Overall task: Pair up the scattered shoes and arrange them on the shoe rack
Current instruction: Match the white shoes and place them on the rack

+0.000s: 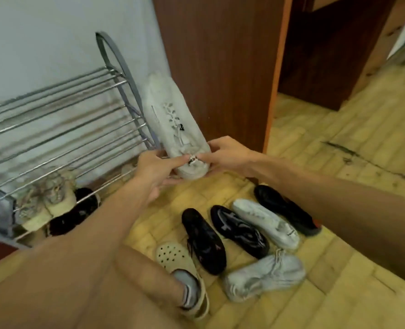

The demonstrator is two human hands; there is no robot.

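A white laced sneaker (170, 119) is held up in the air, toe pointing away, beside the right end of the metal shoe rack (54, 129). My left hand (156, 172) and my right hand (227, 155) both grip its heel end. On the floor below lie a matching white sneaker (265, 222), two black shoes (202, 238) (239, 230), a black shoe with a red heel (287, 210) and a grey-white sneaker (263, 274). A beige pair (47, 200) and a dark pair (75, 214) sit on the rack's lowest level.
My foot in a cream clog (180, 269) rests on the yellow tiled floor (339, 162). A brown wooden cabinet (220, 55) stands right behind the raised sneaker. The wall (42, 43) backs the rack, whose upper bars hold nothing.
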